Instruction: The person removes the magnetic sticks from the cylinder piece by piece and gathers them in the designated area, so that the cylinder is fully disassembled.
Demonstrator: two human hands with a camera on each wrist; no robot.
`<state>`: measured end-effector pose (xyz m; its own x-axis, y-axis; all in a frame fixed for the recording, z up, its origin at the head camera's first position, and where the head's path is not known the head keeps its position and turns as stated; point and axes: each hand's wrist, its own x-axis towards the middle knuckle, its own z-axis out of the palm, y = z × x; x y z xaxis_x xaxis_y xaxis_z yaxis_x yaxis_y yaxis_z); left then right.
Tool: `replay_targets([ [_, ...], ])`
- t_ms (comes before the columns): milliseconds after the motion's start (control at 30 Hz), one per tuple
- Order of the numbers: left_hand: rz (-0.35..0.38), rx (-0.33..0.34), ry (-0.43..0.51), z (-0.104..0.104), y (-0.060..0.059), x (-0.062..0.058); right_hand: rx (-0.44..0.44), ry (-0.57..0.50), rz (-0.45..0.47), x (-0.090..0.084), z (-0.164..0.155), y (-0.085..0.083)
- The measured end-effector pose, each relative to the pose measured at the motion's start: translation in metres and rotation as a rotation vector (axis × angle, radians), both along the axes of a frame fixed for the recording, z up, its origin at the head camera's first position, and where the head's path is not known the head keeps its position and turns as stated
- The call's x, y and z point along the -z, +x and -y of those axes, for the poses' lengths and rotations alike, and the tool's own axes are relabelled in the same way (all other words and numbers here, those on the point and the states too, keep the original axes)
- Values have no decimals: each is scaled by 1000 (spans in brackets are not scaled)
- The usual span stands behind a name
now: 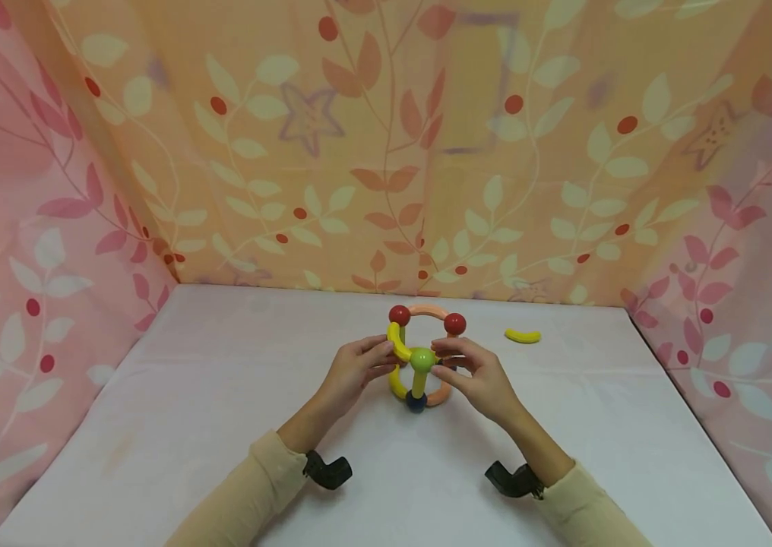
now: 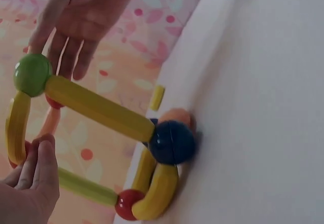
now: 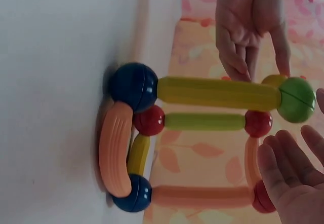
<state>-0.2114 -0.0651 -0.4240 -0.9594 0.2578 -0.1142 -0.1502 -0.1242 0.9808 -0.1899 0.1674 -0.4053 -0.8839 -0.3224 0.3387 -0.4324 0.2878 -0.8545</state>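
Note:
A toy frame of sticks and balls stands on the table. My left hand [image 1: 348,372] holds a yellow curved stick [image 1: 398,342] by its side, between a red ball [image 1: 400,315] and the green ball [image 1: 422,359]. That green ball tops an upright yellow stick [image 2: 101,107], which rises from a dark blue ball [image 2: 172,142]. My right hand [image 1: 482,380] is beside the green ball, its thumb close to or touching it and its fingers fairly straight. Lower down, a salmon curved stick [image 3: 115,150] joins two blue balls. A second red ball [image 1: 455,324] sits at the back right.
A loose yellow curved stick [image 1: 523,336] lies on the white table [image 1: 222,342] to the right of the frame. Patterned cloth [image 1: 386,152] hangs behind and along both sides. Each wrist carries a black camera mount [image 1: 327,471].

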Motion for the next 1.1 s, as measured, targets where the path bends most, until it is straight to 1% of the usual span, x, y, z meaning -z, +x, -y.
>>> replay_targets([
  [100, 57, -38, 53, -4, 0, -4, -26, -8, 6, 1, 7, -2],
  [233, 139, -65, 131, -9, 2, -9, -39, -35, 31, 5, 13, -3],
  [333, 167, -70, 165, -12, 4, -12, -44, -61, 54, 7, 15, -2],
  [500, 175, -86, 197, -16, 4, -13, -58, -95, 61, 8, 16, -1],
  [667, 182, -100, 217, -17, 3, -14, -91, -136, 66, 10, 17, -2],
  [800, 168, -95, 197, -17, 3, -16, -98, -143, 73, 10, 16, -1],
  [900, 147, -98, 165, -17, 3, -17, -100, -141, 76, 10, 16, -1],
  [1100, 129, -110, 98, -16, -1, -13, -123, -145, 98, 10, 16, -1],
])
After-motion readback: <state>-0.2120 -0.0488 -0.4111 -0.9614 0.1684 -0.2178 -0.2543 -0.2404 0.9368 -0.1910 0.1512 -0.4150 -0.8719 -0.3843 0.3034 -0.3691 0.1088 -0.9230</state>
